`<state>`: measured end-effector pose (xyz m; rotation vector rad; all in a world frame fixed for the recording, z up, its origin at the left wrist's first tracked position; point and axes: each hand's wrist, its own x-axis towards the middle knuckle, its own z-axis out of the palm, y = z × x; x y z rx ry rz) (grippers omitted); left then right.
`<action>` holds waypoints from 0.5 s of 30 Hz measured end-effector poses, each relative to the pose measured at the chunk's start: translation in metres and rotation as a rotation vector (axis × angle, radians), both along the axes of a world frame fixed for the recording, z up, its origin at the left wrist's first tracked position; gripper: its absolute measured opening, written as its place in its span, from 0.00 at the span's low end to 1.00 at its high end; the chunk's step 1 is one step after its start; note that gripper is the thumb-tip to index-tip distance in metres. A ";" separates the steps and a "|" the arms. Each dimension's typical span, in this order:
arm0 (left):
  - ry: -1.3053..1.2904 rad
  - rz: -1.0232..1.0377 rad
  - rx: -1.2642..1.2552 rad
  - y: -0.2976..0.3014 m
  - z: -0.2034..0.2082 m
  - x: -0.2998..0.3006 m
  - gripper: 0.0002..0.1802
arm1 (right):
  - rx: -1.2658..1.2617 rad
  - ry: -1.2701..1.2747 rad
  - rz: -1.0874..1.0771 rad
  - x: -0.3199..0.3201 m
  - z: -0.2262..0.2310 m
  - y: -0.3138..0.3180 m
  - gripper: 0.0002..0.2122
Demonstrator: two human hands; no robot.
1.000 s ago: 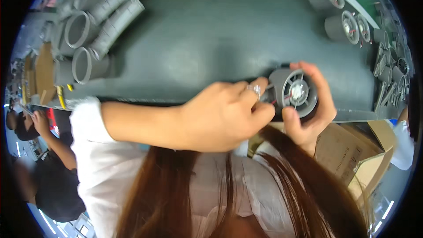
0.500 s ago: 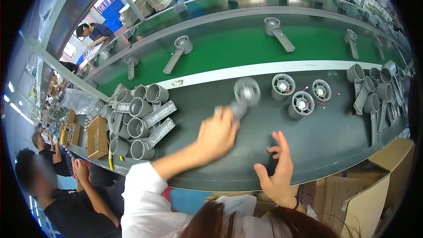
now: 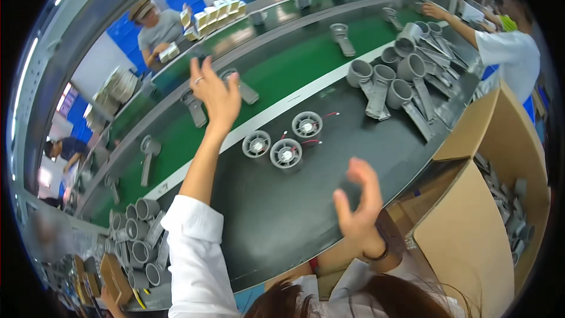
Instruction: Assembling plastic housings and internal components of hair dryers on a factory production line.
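Observation:
My left hand (image 3: 218,95) reaches over the green conveyor belt (image 3: 276,66), fingers spread and holding nothing. Just beside it lies a grey plastic housing with a round head and a flat handle (image 3: 249,92), partly hidden behind the fingers. A similar handled housing (image 3: 194,109) rests on the belt to the left of the wrist. My right hand (image 3: 362,212) hovers above the near part of the dark worktop (image 3: 253,218), fingers apart and nothing in it. Between the hands, three round grey fan units (image 3: 286,153) with red wires stand together on the worktop.
Grey handled housings are piled at the right (image 3: 406,73) and at the lower left (image 3: 141,232). An open cardboard box (image 3: 465,229) stands at the near right, with grey parts inside. Co-workers work across the belt and at the far right.
My left hand has moved from the worktop out over the belt and let go of the handled grey housing. The view has swung right. My right hand stays open near the worktop edge.

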<state>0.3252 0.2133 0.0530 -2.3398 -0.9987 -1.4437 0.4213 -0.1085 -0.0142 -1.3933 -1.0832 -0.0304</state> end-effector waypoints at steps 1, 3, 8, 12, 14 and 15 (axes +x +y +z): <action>0.041 -0.162 0.054 -0.015 0.008 0.020 0.37 | -0.014 -0.009 -0.128 0.018 -0.001 0.003 0.24; 0.124 -0.438 -0.154 -0.055 0.027 0.064 0.36 | -0.129 -0.137 -0.357 0.051 0.007 0.005 0.25; 0.342 -0.898 -1.184 -0.125 0.004 0.182 0.53 | -0.283 -0.273 -0.819 0.117 0.008 0.012 0.31; 0.248 -0.450 -1.409 -0.153 -0.010 0.235 0.72 | -0.482 -0.354 -1.221 0.165 -0.002 0.023 0.36; 0.089 -0.433 -1.465 -0.147 -0.029 0.255 0.77 | -0.442 -0.261 -1.077 0.186 -0.006 0.026 0.38; 0.098 -0.450 -1.462 -0.155 -0.028 0.259 0.77 | -0.407 -0.170 -0.922 0.197 -0.010 0.026 0.39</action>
